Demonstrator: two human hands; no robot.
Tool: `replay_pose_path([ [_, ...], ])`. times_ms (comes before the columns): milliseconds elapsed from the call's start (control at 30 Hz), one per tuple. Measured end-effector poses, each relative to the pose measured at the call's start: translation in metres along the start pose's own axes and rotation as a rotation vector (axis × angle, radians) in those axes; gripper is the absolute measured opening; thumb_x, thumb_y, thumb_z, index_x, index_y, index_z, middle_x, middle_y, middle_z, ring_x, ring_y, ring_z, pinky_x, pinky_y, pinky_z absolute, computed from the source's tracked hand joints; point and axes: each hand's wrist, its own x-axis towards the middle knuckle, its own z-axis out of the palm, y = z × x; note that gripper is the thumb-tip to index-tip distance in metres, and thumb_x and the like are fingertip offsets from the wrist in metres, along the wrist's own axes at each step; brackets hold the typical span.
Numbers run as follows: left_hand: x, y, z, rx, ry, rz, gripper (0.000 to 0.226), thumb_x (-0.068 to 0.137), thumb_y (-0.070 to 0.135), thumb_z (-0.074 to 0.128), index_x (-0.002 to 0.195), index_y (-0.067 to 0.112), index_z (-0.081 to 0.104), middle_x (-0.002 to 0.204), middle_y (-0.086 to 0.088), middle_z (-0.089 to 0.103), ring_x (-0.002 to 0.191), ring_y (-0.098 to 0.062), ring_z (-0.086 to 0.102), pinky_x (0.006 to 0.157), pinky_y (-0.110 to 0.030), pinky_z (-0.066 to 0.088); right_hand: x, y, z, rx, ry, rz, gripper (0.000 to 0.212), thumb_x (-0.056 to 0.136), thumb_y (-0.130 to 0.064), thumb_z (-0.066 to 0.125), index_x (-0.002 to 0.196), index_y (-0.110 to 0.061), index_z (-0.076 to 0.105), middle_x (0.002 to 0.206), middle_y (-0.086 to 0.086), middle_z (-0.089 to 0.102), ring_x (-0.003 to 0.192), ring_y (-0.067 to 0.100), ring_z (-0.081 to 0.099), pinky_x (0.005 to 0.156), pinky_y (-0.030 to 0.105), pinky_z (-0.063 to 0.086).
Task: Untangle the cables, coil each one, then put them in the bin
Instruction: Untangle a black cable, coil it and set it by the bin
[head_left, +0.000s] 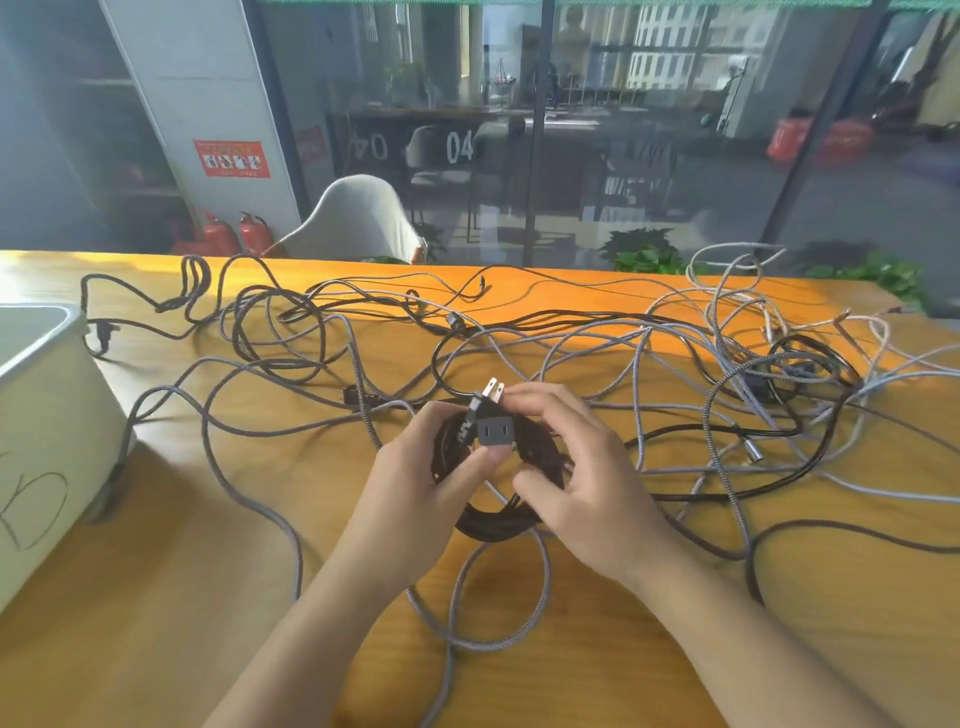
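A black power cable, wound into a coil (493, 514), is held above the middle of the wooden table (156, 597). My left hand (415, 483) grips the coil's left side, its thumb pressing the black socket end (496, 430). The two-pin plug (491, 392) sticks up beside it. My right hand (587, 467) holds the coil's right side, fingers curled over the plug ends. Several grey braided and black cables (701, 374) lie tangled across the table. The white bin (47, 410) stands at the left edge.
A white chair (358, 218) sits behind the table's far edge, before a glass wall. Green plants (644, 252) show past the far edge on the right. Loose grey cable loops (483, 608) lie between my forearms.
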Motion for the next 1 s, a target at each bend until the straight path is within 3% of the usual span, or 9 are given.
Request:
replay_pose_path([
  [167,-0.001,0.003,0.001,-0.033,-0.004,-0.02,0.041,0.085,0.057,0.067,0.116,0.029,0.062,0.079,0.019,0.067,0.064,-0.004,0.056,0.062,-0.014,0.043,0.001,0.006,0.003,-0.3,0.243,-0.281,0.034,0.088,-0.018,0.083,0.121,-0.015,0.073,0.127,-0.008,0.069,0.121,0.01,0.063,0.101,0.036,0.053],
  [367,-0.001,0.002,0.002,-0.161,-0.007,-0.034,0.047,0.086,0.055,0.068,0.123,0.027,0.064,0.083,0.008,0.072,0.075,-0.013,0.067,0.071,-0.027,0.055,-0.002,0.005,0.004,-0.279,0.316,-0.293,0.026,0.093,-0.021,0.08,0.117,-0.013,0.075,0.119,-0.007,0.075,0.114,0.007,0.068,0.092,0.032,0.058],
  [533,-0.002,0.006,0.001,-0.173,-0.076,-0.019,0.032,0.1,0.037,0.059,0.132,0.031,0.059,0.078,-0.001,0.071,0.076,-0.014,0.069,0.072,-0.027,0.057,-0.002,-0.004,0.004,-0.026,0.332,-0.041,0.022,0.101,-0.034,0.068,0.116,-0.018,0.07,0.101,-0.012,0.075,0.098,0.006,0.07,0.08,0.024,0.056],
  [633,-0.002,0.005,0.003,-0.123,-0.093,-0.004,0.027,0.105,0.024,0.056,0.132,0.032,0.056,0.078,0.001,0.071,0.076,-0.014,0.069,0.07,-0.024,0.056,0.0,-0.011,0.005,0.328,0.349,0.174,0.017,0.102,-0.028,0.064,0.112,-0.016,0.069,0.099,-0.001,0.076,0.091,0.016,0.072,0.075,0.034,0.06],
  [733,-0.003,0.007,0.007,-0.075,-0.093,0.017,0.027,0.106,0.022,0.055,0.127,0.038,0.054,0.081,0.008,0.072,0.077,-0.01,0.071,0.068,-0.017,0.053,0.005,-0.019,0.0,0.663,0.428,0.385,0.019,0.104,-0.022,0.062,0.111,-0.005,0.069,0.104,0.017,0.074,0.079,0.021,0.068,0.06,0.027,0.057],
  [800,-0.005,0.008,0.01,-0.062,-0.092,0.031,0.023,0.107,0.019,0.054,0.126,0.03,0.057,0.082,0.015,0.072,0.078,-0.008,0.071,0.067,-0.014,0.051,0.008,-0.023,-0.003,0.813,0.454,0.503,0.022,0.104,-0.023,0.061,0.109,-0.003,0.07,0.1,0.017,0.076,0.069,0.019,0.063,0.054,0.024,0.054],
  [900,-0.007,0.009,0.012,-0.051,-0.089,0.041,0.023,0.106,0.018,0.054,0.128,0.021,0.059,0.08,0.021,0.07,0.077,-0.007,0.072,0.066,-0.013,0.051,0.01,-0.02,-0.007,0.943,0.454,0.61,0.025,0.104,-0.026,0.06,0.104,-0.005,0.073,0.091,0.011,0.079,0.066,0.017,0.066,0.052,0.024,0.054],
  [1000,-0.009,0.012,0.013,-0.067,-0.074,0.064,0.024,0.106,0.018,0.053,0.129,0.019,0.059,0.076,0.017,0.069,0.074,-0.008,0.071,0.065,-0.014,0.05,0.009,-0.017,-0.01,0.981,0.397,0.649,0.031,0.102,-0.029,0.063,0.111,-0.001,0.073,0.094,0.013,0.078,0.07,0.018,0.068,0.052,0.025,0.055],
])
